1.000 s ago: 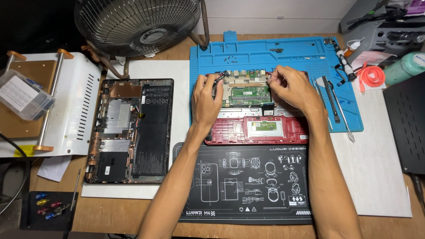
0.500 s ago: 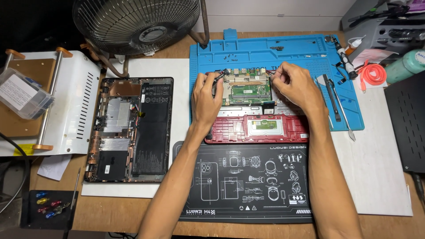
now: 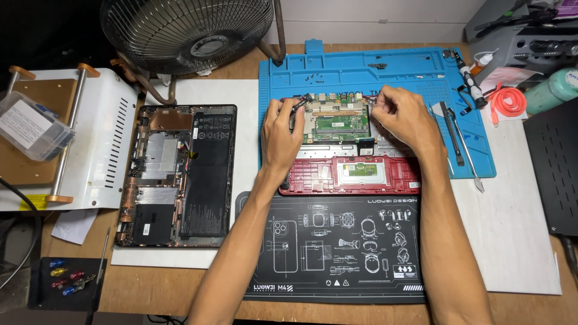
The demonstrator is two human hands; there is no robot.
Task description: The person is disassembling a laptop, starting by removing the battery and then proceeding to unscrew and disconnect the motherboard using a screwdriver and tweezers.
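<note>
Two bare forearms, no sleeves, no watch or rings, left hand (image 3: 282, 133) and right hand (image 3: 402, 115) ungloved.

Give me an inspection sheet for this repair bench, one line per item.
Surface: wooden bench; blue silicone mat, black printed mat, white sheets.
Job's things: green circuit board in red laptop shell.
Clutter: opened black laptop base, metal pry tools, orange coil, small coloured bits.
Grippers: left hand and right hand at board's edges; grip unclear.
Cables: black cable, far left.
Surroundings: fan, white metal stand.
</note>
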